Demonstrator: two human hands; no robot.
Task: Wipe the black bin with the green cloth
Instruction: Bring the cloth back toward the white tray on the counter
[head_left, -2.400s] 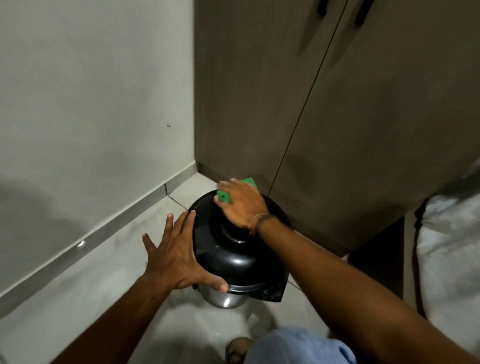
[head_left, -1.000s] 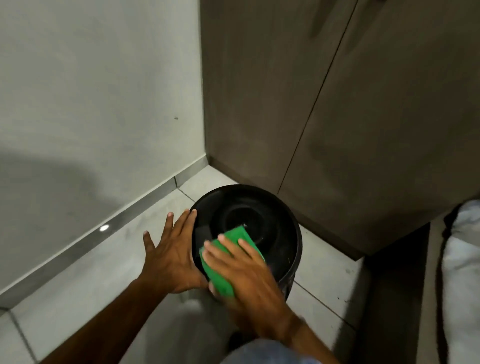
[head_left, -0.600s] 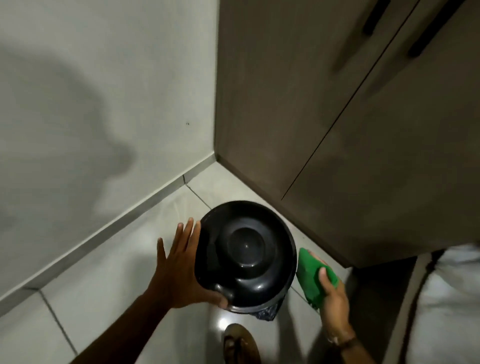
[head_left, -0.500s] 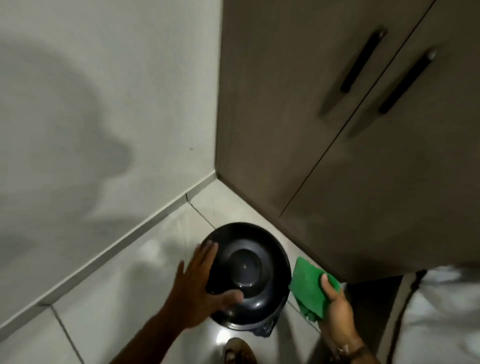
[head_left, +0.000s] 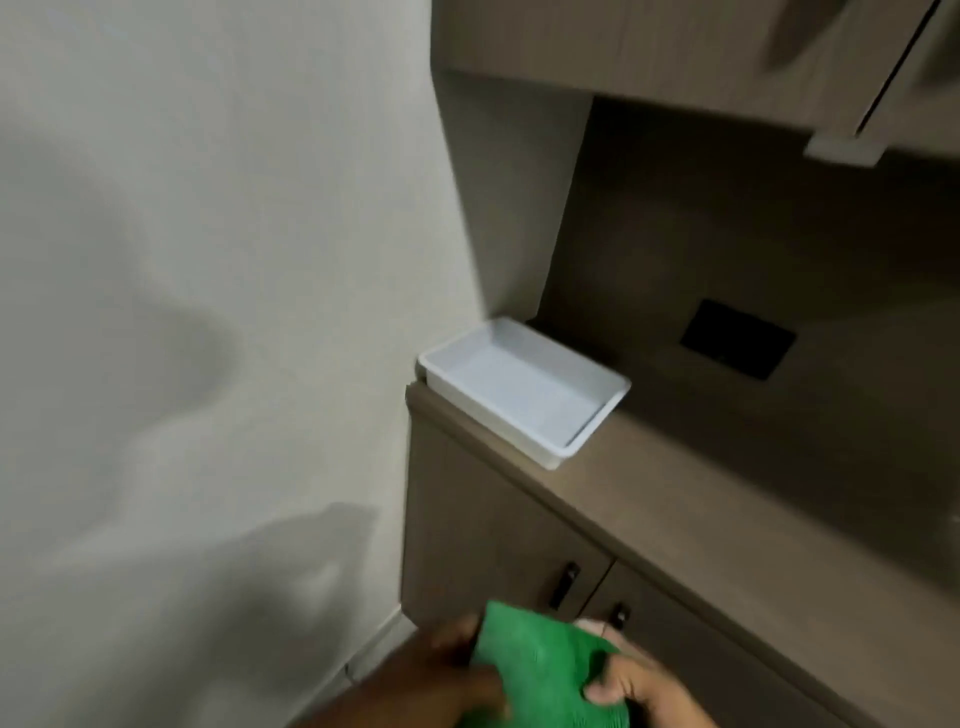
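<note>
The green cloth (head_left: 545, 670) is at the bottom of the view, held up between both hands. My left hand (head_left: 441, 680) grips its left edge, thumb and fingers closed on the fabric. My right hand (head_left: 634, 691) pinches its right side from below. The black bin is out of the view. The picture is blurred by motion.
A white plastic tray (head_left: 524, 392) sits on the brown counter (head_left: 727, 514) against the wall. Below the counter are cabinet doors with dark handles (head_left: 563, 584). An upper cabinet (head_left: 675, 52) hangs above. A dark panel (head_left: 737, 345) is set in the counter's back wall.
The view has swung up from the floor to the counter. The bin has dropped out of sight. My left hand has left the bin and now holds the cloth together with my right hand.
</note>
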